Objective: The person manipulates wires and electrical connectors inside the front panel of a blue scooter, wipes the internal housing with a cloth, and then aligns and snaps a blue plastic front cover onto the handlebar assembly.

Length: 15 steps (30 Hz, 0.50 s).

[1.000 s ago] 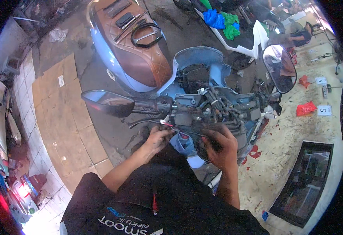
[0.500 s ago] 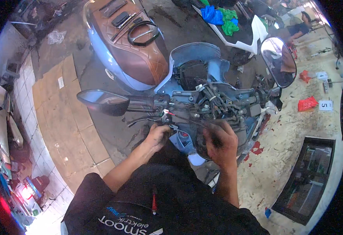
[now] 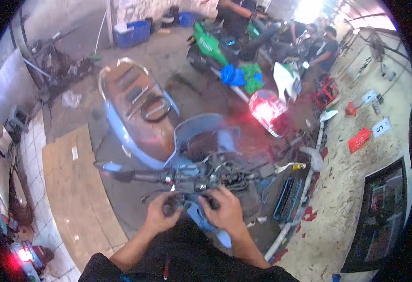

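Observation:
A partly stripped scooter front with handlebar, pale blue panels (image 3: 197,215) and exposed wiring (image 3: 231,175) stands before me. My left hand (image 3: 162,214) is curled at its near side, below the left end of the handlebar (image 3: 152,176). Across a narrow gap, my right hand (image 3: 223,209) has its fingers bent over dark parts below the wiring. Both hands look closed, but blur and shadow hide what lies between the fingers. The left mirror (image 3: 114,168) juts out beside the handlebar.
A scooter body with a brown seat (image 3: 142,110) bears tools and a dark ring. Cardboard (image 3: 76,174) covers the floor at left. A lit red tail lamp (image 3: 268,113), a green motorcycle (image 3: 210,44) and people (image 3: 325,54) are farther off. The wall (image 3: 337,188) runs along the right.
The view has tipped up, showing more of the workshop and people. My right hand has come nearer my left, at the scooter's near side. The round right mirror is out of sight.

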Available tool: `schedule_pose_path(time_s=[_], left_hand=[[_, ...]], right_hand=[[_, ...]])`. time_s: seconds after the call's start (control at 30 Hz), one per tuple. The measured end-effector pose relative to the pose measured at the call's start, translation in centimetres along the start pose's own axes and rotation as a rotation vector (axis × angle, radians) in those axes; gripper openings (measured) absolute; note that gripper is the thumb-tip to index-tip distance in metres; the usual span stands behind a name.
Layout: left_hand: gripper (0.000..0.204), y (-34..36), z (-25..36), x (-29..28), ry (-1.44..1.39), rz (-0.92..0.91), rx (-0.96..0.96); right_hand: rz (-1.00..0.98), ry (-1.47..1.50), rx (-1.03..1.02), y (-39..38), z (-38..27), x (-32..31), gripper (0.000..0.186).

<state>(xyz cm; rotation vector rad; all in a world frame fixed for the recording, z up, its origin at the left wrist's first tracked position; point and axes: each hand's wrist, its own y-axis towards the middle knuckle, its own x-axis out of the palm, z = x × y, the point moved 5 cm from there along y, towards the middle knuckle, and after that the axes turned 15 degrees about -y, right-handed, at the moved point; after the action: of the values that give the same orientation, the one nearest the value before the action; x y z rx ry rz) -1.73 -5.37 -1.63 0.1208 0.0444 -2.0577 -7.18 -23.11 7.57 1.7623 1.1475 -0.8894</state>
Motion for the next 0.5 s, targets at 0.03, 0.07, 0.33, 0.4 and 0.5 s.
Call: schedule_pose_path(time_s=[0.03,0.07,0.33,0.4,0.5], left_hand=[[0.046,1.2,0.9,0.4,0.001,0.0,0.044],[0.053,2.3,2.4,0.7,-0.122,0.009,0.191],[0.044,10.8,6.3,1.8,-0.582,-0.021,0.105],[0.042,12.7,4.7,1.1,-0.591,0.011,0.093],[0.037,14.3,4.7,0.1,-0.62,0.042,0.074]], right_hand=[[-0.013,0.021,0.04,0.1,0.0,-0.1,0.022],[0.015,0.074,0.037,0.3,0.2,-0.2,0.021],[0.158,0.075,0.071,1.1,-1.2,2.0,0.02],[0.29,0.033,0.119,1.1,-3.3,1.7,0.022],[0.497,-0.027,0.184,-2.0,-3.8,3.6,0.031]])
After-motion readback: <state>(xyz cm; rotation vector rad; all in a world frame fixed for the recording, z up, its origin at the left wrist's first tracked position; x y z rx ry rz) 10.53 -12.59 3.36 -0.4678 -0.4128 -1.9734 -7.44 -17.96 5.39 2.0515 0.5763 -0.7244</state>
